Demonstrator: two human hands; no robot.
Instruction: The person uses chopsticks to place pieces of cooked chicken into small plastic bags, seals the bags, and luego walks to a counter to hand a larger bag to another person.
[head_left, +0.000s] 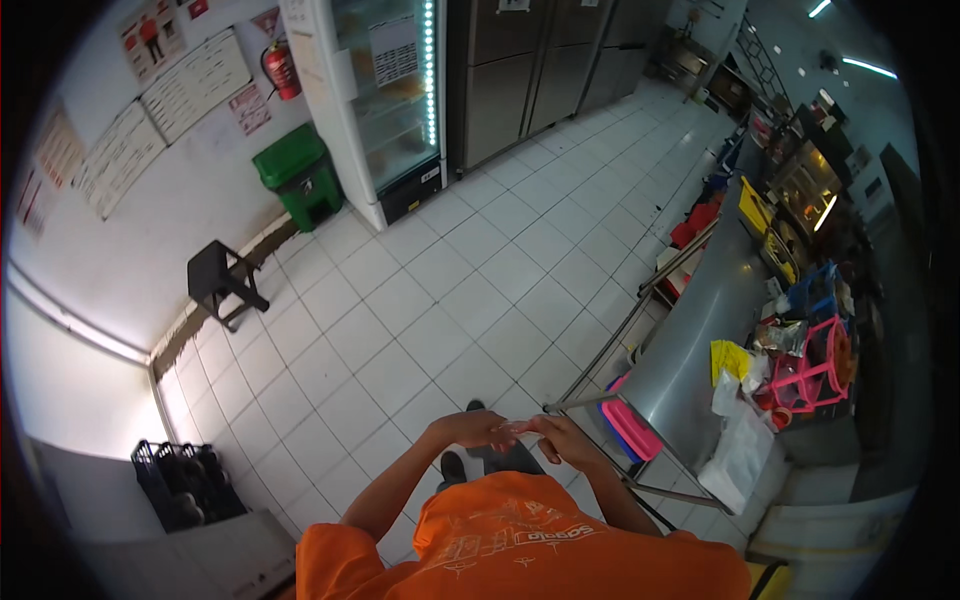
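Observation:
My left hand (474, 430) and my right hand (564, 441) meet in front of my orange shirt (517, 517), above the tiled floor. A small, shiny, see-through film (514, 427) shows at the left fingertips, possibly thin plastic; its exact kind is too small to tell. The right thumb and forefinger reach to it, touching or nearly touching the left fingers. The right hand's other fingers are curled. Whether either hand grips the film is unclear. Below the hands are my dark shoes (453, 466).
To the right runs a steel counter (675, 360) bearing a white plastic bag (739, 450) and a pink basket (814, 367). Pink trays (632, 429) sit under its near end. Leftward are a black stool (217, 277), a green bin (300, 176), a display fridge (390, 97) and a black crate (180, 484).

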